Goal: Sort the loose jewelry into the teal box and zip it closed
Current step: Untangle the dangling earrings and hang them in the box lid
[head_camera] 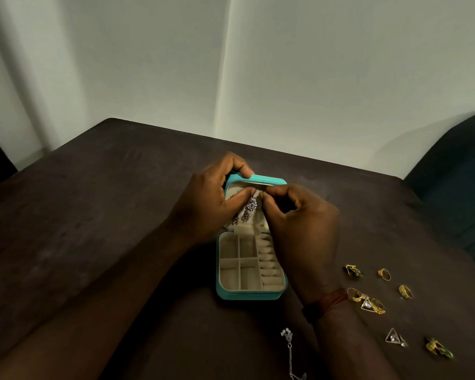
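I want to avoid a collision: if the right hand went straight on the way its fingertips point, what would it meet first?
Most likely the left hand, whose thumb lies just ahead of the right hand, beside the silver earring at the lid of the teal box; depth is unclear.

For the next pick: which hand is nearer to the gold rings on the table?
Right. The right hand pinches an earring at the box lid, up-left of the gold rings; the left hand holds the lid farther left.
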